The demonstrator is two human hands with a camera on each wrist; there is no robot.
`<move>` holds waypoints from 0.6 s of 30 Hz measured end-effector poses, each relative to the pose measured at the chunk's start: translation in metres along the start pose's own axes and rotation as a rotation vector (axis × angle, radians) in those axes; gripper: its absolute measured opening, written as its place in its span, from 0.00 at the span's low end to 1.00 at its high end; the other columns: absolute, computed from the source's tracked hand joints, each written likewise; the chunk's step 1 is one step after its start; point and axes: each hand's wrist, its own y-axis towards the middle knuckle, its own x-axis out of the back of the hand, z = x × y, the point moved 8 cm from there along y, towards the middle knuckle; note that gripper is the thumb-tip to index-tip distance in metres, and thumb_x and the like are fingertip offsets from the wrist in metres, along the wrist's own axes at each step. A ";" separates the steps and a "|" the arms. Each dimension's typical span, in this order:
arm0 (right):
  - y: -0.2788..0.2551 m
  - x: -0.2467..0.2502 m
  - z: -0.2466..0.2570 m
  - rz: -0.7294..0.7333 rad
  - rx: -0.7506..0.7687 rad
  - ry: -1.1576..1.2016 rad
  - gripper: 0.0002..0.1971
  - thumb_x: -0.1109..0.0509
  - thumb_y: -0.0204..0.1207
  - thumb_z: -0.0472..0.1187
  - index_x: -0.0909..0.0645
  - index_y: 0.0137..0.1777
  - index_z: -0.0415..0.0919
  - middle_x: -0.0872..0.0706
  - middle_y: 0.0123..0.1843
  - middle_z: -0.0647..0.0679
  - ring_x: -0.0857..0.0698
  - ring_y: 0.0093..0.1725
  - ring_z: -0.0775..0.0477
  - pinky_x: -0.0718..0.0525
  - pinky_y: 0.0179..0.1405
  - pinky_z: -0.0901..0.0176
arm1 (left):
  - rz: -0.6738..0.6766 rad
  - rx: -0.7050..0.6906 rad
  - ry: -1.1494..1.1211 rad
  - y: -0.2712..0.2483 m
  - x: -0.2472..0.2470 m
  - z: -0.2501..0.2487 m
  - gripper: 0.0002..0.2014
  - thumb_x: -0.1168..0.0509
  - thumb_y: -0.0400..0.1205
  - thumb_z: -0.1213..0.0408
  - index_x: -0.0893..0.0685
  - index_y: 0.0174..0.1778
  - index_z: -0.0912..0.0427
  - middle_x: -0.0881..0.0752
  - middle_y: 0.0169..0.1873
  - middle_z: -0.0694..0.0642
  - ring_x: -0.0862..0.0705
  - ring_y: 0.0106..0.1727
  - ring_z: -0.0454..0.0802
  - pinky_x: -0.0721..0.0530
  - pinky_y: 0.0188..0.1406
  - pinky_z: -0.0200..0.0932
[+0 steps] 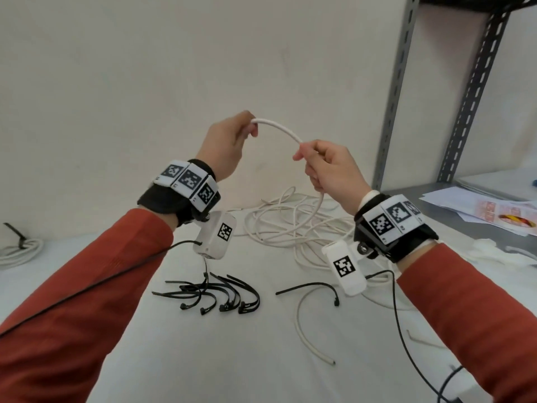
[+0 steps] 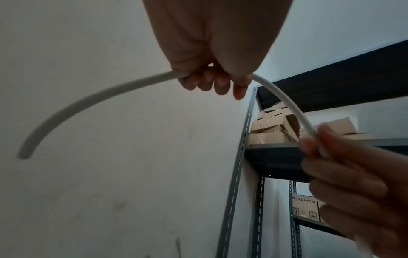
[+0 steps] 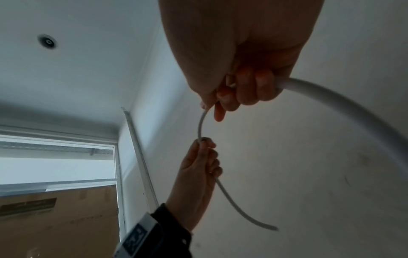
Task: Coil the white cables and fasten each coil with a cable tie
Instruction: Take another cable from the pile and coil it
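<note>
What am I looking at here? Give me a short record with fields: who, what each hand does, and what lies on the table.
Who: a person in red sleeves, a camera on each wrist
Left hand: grips the white cable near its free end
Right hand: grips the same cable further along
Cable between the hands: a short raised arch
Rest of cable: loose tangle on the table
Cable ties: black bunch, one tie apart
Already done: tied coil, far left
</note>
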 end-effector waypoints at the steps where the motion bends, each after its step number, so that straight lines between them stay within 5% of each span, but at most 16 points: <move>1: -0.001 0.000 0.002 0.014 0.012 0.007 0.14 0.40 0.86 0.42 0.22 0.38 0.40 0.34 0.18 0.57 0.39 0.17 0.57 0.40 0.17 0.66 | -0.024 -0.022 0.019 0.004 0.013 -0.003 0.10 0.46 0.86 0.69 0.19 0.46 0.65 0.21 0.34 0.60 0.26 0.35 0.57 0.33 0.35 0.46; 9: -0.001 -0.005 0.000 0.001 0.091 -0.097 0.18 0.40 0.85 0.43 0.30 0.31 0.41 0.32 0.19 0.53 0.34 0.20 0.50 0.34 0.23 0.56 | -0.211 -0.076 0.128 0.024 0.099 -0.010 0.11 0.46 0.86 0.67 0.19 0.46 0.66 0.23 0.33 0.59 0.27 0.35 0.53 0.36 0.32 0.42; 12: 0.004 -0.012 -0.011 0.011 0.088 -0.152 0.18 0.39 0.85 0.43 0.30 0.32 0.41 0.30 0.22 0.48 0.31 0.21 0.51 0.31 0.24 0.58 | -0.276 -0.036 0.170 0.026 0.129 0.001 0.12 0.46 0.86 0.66 0.18 0.47 0.65 0.24 0.32 0.57 0.28 0.31 0.48 0.34 0.30 0.32; 16: 0.007 -0.020 -0.047 0.107 0.037 -0.379 0.18 0.38 0.84 0.46 0.30 0.33 0.41 0.29 0.23 0.51 0.31 0.22 0.51 0.30 0.28 0.55 | -0.487 0.149 0.215 0.018 0.198 0.039 0.13 0.49 0.87 0.63 0.25 0.39 0.47 0.28 0.29 0.42 0.26 0.29 0.26 0.35 0.32 0.34; 18: 0.003 -0.022 -0.065 0.169 0.004 -0.563 0.18 0.38 0.83 0.49 0.28 0.34 0.40 0.27 0.25 0.50 0.29 0.25 0.49 0.27 0.32 0.51 | -0.509 0.221 0.291 0.010 0.230 0.057 0.16 0.49 0.87 0.61 0.27 0.35 0.43 0.27 0.29 0.46 0.25 0.30 0.28 0.36 0.38 0.39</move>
